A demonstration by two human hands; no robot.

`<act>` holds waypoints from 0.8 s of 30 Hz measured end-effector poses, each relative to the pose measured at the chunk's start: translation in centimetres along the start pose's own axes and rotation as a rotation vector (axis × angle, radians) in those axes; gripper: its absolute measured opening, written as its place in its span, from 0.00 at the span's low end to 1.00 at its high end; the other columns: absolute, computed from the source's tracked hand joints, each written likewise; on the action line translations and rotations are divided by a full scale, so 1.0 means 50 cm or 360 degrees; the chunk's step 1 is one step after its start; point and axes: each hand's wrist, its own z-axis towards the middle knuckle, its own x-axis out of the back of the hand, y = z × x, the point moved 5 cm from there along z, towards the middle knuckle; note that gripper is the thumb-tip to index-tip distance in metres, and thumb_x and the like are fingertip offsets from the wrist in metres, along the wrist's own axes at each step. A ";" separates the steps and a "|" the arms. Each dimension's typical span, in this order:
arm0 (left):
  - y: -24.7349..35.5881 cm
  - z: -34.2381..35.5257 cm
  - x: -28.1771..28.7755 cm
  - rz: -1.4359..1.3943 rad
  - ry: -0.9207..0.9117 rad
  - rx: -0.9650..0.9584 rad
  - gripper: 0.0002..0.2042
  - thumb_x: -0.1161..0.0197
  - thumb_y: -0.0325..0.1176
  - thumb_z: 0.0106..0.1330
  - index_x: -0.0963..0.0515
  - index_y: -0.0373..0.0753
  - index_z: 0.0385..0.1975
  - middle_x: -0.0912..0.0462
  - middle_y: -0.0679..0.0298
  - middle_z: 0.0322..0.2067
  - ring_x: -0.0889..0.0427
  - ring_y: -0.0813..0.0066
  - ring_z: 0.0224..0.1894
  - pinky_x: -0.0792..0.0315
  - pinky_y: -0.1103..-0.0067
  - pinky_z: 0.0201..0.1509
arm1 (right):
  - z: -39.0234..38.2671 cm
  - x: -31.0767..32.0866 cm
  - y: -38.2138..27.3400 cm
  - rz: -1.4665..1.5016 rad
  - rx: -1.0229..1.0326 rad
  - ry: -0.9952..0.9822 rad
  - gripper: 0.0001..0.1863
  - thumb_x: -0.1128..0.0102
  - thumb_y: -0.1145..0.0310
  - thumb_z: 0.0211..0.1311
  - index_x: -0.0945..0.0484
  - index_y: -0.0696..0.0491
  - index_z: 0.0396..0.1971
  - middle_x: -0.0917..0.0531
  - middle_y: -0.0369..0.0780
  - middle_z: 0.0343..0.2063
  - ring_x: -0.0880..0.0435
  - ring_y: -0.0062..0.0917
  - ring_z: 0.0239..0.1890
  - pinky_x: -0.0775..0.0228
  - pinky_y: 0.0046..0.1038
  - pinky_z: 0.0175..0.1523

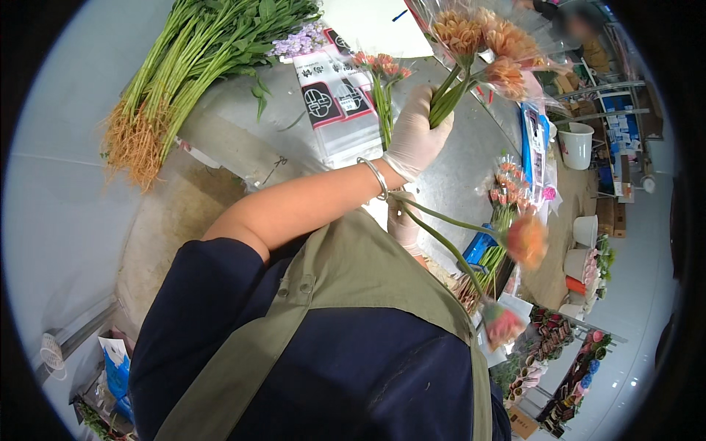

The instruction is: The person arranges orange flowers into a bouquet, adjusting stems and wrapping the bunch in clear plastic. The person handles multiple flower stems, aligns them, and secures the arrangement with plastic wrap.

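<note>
A small bunch of orange-pink gerbera flowers [482, 40] is held raised above the metal worktable [456, 169], near the top of the view. The green stems [446, 97] are gathered in the left hand [414, 132], which is gloved in white and closed firmly around them just below the blooms. The long axis of the bunch runs from the fist upward and to the right, heads uppermost, partly inside clear sleeves.

A single gerbera [526, 239] is carried lower down. Its stem [441, 231] is gripped at the cut end by the right hand [404, 226], also gloved, mostly hidden behind the left forearm; the fingers appear closed on it, though the grip itself is only partly seen. This stem runs out to the right and slightly downward, the bloom being farthest from the hand. The single flower therefore lies below and to the right of the bunch, well apart from it, with the right hand directly beneath the left wrist, on which a silver bangle [375, 176] is worn.

Further out, printed plastic sleeves [334, 103] and a small cluster of pink flowers [382, 70] lie on the table, with a large bundle of green stems [184, 66] at the far left. A white bucket [576, 145] stands to the right.
</note>
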 end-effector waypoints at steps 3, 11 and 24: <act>-0.007 -0.005 -0.001 0.0061 -0.0015 -0.0103 0.13 0.43 0.24 0.61 0.32 0.35 0.45 0.31 0.62 0.36 0.30 0.69 0.38 0.33 0.74 0.47 | -0.006 -0.006 0.010 0.0004 -0.0130 -0.0029 0.08 0.38 0.80 0.58 0.25 0.55 0.37 0.24 0.38 0.23 0.27 0.22 0.23 0.32 0.24 0.30; -0.023 -0.015 0.001 -0.0213 -0.0279 0.0211 0.14 0.47 0.20 0.55 0.32 0.35 0.42 0.32 0.51 0.39 0.29 0.55 0.42 0.33 0.70 0.48 | 0.018 -0.014 0.015 -0.0106 -0.0678 -0.0269 0.09 0.39 0.73 0.59 0.27 0.56 0.38 0.21 0.44 0.22 0.19 0.34 0.23 0.28 0.32 0.31; -0.004 -0.009 -0.014 -0.0100 -0.0607 0.0004 0.15 0.41 0.28 0.62 0.31 0.36 0.49 0.28 0.64 0.42 0.28 0.76 0.42 0.31 0.79 0.49 | 0.010 -0.074 0.098 -0.0103 -0.0853 -0.0649 0.10 0.41 0.70 0.60 0.23 0.55 0.42 0.19 0.52 0.32 0.20 0.49 0.36 0.28 0.42 0.41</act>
